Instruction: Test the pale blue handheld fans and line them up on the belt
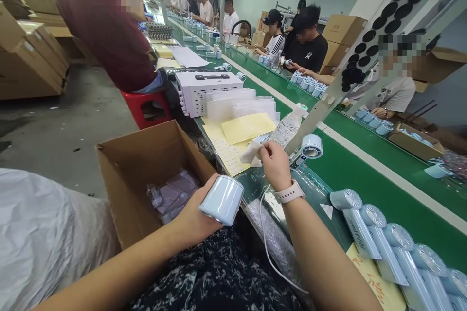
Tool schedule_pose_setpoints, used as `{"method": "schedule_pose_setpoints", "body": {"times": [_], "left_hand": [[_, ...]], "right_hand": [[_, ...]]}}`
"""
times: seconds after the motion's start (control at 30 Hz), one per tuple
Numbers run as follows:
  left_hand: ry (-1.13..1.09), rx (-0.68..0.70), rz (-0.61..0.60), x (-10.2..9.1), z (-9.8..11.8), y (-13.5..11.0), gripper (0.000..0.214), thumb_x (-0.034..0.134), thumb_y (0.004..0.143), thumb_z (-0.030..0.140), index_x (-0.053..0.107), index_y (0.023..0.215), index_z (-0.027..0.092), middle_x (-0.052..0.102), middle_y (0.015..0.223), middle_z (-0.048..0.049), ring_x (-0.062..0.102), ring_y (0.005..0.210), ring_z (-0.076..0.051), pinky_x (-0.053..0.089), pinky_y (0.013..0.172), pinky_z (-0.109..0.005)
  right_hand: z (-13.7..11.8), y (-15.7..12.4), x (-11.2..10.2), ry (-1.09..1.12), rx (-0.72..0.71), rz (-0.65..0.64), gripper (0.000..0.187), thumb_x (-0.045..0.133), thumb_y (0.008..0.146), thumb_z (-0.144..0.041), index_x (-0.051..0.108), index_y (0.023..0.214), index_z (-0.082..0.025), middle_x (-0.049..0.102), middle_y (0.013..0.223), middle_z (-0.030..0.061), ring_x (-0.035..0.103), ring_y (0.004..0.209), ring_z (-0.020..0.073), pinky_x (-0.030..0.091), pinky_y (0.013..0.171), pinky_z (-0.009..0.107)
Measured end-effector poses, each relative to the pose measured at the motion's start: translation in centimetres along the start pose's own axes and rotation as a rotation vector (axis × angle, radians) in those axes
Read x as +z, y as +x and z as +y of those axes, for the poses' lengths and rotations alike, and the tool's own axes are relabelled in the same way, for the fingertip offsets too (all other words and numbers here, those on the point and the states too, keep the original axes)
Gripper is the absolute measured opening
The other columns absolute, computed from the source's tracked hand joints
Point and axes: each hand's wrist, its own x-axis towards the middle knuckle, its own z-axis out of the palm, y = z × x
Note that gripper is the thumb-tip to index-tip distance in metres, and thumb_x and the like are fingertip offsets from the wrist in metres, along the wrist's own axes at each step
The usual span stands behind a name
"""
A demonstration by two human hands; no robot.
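Note:
My left hand (195, 218) is wrapped round a pale blue handheld fan (222, 200), held above my lap next to an open cardboard box (136, 163). Farther forward, my right hand (274, 163), a watch on its wrist, pinches a small white cloth (251, 152) over the table edge. Just ahead of it lie yellow sheets (247, 127) and a sheet of small labels (226, 153). A clear plastic bottle (288, 126) stands beside my right hand. Several more blue fans (386, 240) lie in a row at the lower right.
A green conveyor belt (365, 170) runs away from me, with one fan (309, 147) lying on it. Several people sit along both sides. The box holds small plastic bags (173, 194). A white cased unit (204, 90) and cardboard cartons (29, 58) stand at the left.

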Motion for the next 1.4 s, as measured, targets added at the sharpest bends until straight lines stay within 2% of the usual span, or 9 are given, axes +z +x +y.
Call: {"method": "schedule_pose_setpoints", "body": {"times": [0.2,0.37,0.53,0.63,0.87,1.03,1.23,1.33,1.4], "left_hand": [[0.406,0.147,0.101,-0.6,0.4,0.9,0.039,0.064,0.076,0.026,0.051,0.112,0.019,0.065,0.106,-0.009,0.064,0.093,-0.025,0.052,0.084,-0.039],[0.645,0.046,0.01,1.1,2.2,2.2,0.021,0.065,0.067,0.018,0.055,0.085,0.021,0.062,0.092,-0.0044,0.062,0.087,-0.024,0.05,0.077,-0.035],[0.756,-0.042,-0.115,4.9,2.4,3.1,0.02,0.064,0.076,0.024,0.045,0.081,0.022,0.057,0.087,-0.0042,0.06,0.079,-0.024,0.045,0.067,-0.034],[0.78,0.048,-0.188,6.5,1.9,3.3,0.013,0.056,0.083,0.025,0.043,0.084,0.022,0.055,0.089,-0.0068,0.059,0.082,-0.027,0.045,0.069,-0.036],[0.703,0.023,-0.182,7.5,1.9,3.2,0.029,0.063,0.078,0.036,0.037,0.079,0.025,0.052,0.086,-0.0048,0.056,0.079,-0.026,0.042,0.068,-0.036],[0.642,-0.019,-0.14,6.7,1.9,3.3,0.024,0.061,0.076,0.032,0.039,0.079,0.024,0.053,0.086,-0.0044,0.057,0.08,-0.025,0.042,0.068,-0.036],[0.512,-0.145,-0.203,3.9,2.6,3.0,0.026,0.07,0.069,0.025,0.053,0.088,0.021,0.063,0.091,-0.0024,0.062,0.084,-0.024,0.045,0.072,-0.035],[0.37,-0.173,-0.176,2.8,2.6,2.6,0.037,0.075,0.07,0.03,0.057,0.101,0.021,0.067,0.103,-0.0038,0.065,0.094,-0.026,0.049,0.079,-0.037],[0.313,-0.182,-0.133,2.1,2.5,2.4,0.047,0.078,0.07,0.035,0.056,0.109,0.021,0.068,0.112,-0.0059,0.065,0.102,-0.028,0.05,0.085,-0.04]], "right_hand": [[-1.4,-4.3,-4.3,0.15,-0.097,-0.004,0.019,0.048,0.094,-0.03,0.06,0.081,-0.021,0.06,0.104,0.0096,0.059,0.098,0.0242,0.048,0.085,0.038],[-1.8,-9.8,-7.9,0.3,-0.061,-0.032,0.021,0.054,0.097,-0.033,0.061,0.08,-0.022,0.06,0.113,0.0082,0.057,0.114,0.0256,0.045,0.093,0.041],[-2.3,-13.8,-6.7,0.342,-0.065,0.083,0.015,0.054,0.099,-0.033,0.059,0.087,-0.024,0.059,0.118,0.0074,0.057,0.116,0.0246,0.046,0.096,0.04],[-1.3,-14.6,-5.0,0.46,0.096,0.221,0.03,0.055,0.097,-0.043,0.051,0.121,-0.024,0.057,0.126,0.0111,0.057,0.12,0.0271,0.047,0.1,0.044],[0.8,-14.5,-6.7,0.647,0.095,-0.117,0.052,0.052,0.098,-0.044,0.046,0.144,-0.021,0.047,0.152,0.0094,0.042,0.142,0.0259,0.031,0.121,0.043],[-0.2,-13.7,-6.7,0.571,0.172,-0.084,0.062,0.051,0.094,-0.045,0.045,0.146,-0.012,0.05,0.148,0.0152,0.048,0.137,0.028,0.035,0.119,0.046],[-0.3,-11.1,-8.6,0.52,0.029,-0.501,0.065,0.053,0.089,-0.034,0.043,0.15,-0.014,0.042,0.158,0.0106,0.039,0.146,0.0268,0.03,0.123,0.047],[0.0,-7.8,-8.2,0.529,0.077,-0.45,0.047,0.045,0.089,-0.023,0.059,0.133,-0.019,0.067,0.132,0.0108,0.064,0.121,0.0279,0.048,0.109,0.053],[-0.2,-5.6,-7.0,0.431,0.111,-0.24,0.047,0.041,0.088,-0.02,0.058,0.132,-0.017,0.07,0.12,0.0137,0.069,0.106,0.0294,0.055,0.098,0.056]]}}
